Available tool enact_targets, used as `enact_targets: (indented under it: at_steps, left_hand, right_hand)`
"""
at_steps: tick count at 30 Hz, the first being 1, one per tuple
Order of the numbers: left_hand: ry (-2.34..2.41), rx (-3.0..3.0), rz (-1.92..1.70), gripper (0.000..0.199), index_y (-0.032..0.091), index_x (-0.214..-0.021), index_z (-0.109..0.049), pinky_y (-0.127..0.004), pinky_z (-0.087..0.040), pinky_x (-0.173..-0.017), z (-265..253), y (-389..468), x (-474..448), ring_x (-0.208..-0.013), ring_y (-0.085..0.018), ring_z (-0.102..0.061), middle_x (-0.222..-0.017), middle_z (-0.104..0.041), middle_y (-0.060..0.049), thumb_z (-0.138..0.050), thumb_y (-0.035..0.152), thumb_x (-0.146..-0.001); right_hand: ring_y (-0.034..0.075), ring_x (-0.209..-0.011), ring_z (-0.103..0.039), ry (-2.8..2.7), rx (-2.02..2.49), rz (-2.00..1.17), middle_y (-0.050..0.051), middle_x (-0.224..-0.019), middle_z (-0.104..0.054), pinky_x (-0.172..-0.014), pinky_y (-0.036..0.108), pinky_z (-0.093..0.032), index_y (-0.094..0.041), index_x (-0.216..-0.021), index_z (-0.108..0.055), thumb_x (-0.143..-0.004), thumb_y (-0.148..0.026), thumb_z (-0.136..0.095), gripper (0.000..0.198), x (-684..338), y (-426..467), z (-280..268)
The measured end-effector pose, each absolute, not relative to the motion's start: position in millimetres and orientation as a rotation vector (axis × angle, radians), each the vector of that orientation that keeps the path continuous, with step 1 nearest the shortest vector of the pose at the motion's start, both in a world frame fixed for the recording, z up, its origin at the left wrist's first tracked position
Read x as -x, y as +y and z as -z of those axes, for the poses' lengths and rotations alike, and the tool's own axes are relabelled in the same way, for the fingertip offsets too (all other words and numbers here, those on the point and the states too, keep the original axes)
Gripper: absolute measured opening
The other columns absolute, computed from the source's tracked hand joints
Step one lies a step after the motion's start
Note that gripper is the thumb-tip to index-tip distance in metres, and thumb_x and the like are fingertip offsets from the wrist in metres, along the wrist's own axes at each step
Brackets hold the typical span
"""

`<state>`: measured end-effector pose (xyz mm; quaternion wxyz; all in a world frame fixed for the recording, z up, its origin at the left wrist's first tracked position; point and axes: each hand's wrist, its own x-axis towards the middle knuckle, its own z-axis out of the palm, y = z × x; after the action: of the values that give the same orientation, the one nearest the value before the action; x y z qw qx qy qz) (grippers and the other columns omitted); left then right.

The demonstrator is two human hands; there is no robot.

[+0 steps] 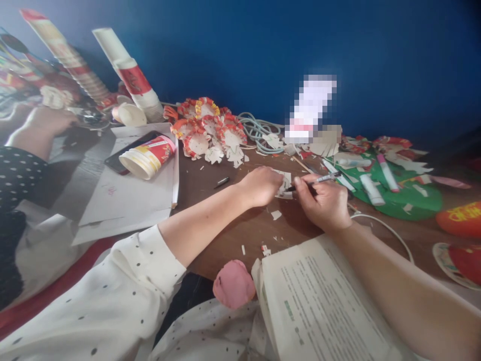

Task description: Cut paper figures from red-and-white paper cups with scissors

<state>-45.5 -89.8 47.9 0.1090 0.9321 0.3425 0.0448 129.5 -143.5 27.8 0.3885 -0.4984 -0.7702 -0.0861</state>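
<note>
My right hand is closed round a slim pen, its tip end pointing left over a small piece of white paper. Dark marks show on that paper, which lies on the brown table. My left hand has its fingers curled in at the paper's left edge, holding it; the fingertips are partly hidden. A black pen cap lies left of my left hand. Below the hands is a loose white paper scrap.
Red-and-white cut paper pieces are heaped behind. Yellow paper cups lie on a phone and white sheets. Cup stacks lean at the back left, near a co-worker's hand. Markers rest on a green disc. A printed booklet lies in front.
</note>
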Motion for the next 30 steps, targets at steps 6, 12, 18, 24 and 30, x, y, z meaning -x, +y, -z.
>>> enact_targets:
  at_steps: [6, 12, 18, 24, 30]
  left_hand:
    - [1.000, -2.728, -0.107, 0.021, 0.013, -0.086, -0.067, -0.032, -0.044, -0.083, -50.3, -91.2, 45.8, -0.088, -0.021, -0.065, -0.089, -0.070, -0.012, -0.048, 0.014, -0.080]
    - [1.011, -2.708, -0.148, 0.022, 0.013, -0.085, -0.067, -0.031, -0.044, -0.084, -48.5, -91.9, 46.0, -0.087, -0.020, -0.065, -0.089, -0.070, -0.011, -0.046, 0.017, -0.082]
    - [1.017, -2.721, -0.150, 0.020, 0.013, -0.083, -0.067, -0.030, -0.045, -0.085, -47.7, -92.2, 45.1, -0.087, -0.019, -0.065, -0.086, -0.069, -0.011, -0.047, 0.018, -0.082]
    - [1.012, -2.718, -0.151, 0.020, 0.013, -0.084, -0.067, -0.029, -0.045, -0.084, -49.4, -93.4, 45.1, -0.088, -0.019, -0.065, -0.087, -0.070, -0.010, -0.048, 0.016, -0.082]
    - [1.019, -2.743, -0.125, 0.022, 0.012, -0.087, -0.068, -0.030, -0.045, -0.084, -50.3, -93.7, 45.4, -0.088, -0.019, -0.065, -0.089, -0.070, -0.012, -0.046, 0.017, -0.083]
  right_hand:
    - [0.017, -0.066, -0.067, -1.937, 1.294, 0.214, 0.003, -0.073, -0.072, -0.062, 0.027, -0.046, -0.020, -0.069, -0.064, -0.093, -0.031, -0.052, 0.028, -131.3, -143.7, -28.9]
    - [0.018, -0.068, -0.068, -1.899, 1.354, 0.220, 0.004, -0.073, -0.072, -0.062, 0.028, -0.046, -0.019, -0.072, -0.067, -0.092, -0.032, -0.052, 0.028, -134.3, -142.7, -28.2]
    - [0.017, -0.064, -0.065, -1.925, 1.368, 0.218, 0.003, -0.068, -0.069, -0.060, 0.028, -0.044, -0.020, -0.067, -0.063, -0.093, -0.033, -0.050, 0.032, -133.0, -141.5, -24.8]
    - [0.017, -0.065, -0.066, -1.925, 1.364, 0.223, 0.003, -0.068, -0.070, -0.061, 0.027, -0.044, -0.020, -0.067, -0.063, -0.093, -0.033, -0.051, 0.031, -133.9, -140.5, -23.1]
    - [0.017, -0.064, -0.066, -1.948, 1.362, 0.223, 0.004, -0.068, -0.070, -0.060, 0.027, -0.043, -0.020, -0.068, -0.063, -0.093, -0.033, -0.050, 0.031, -132.7, -141.1, -24.1]
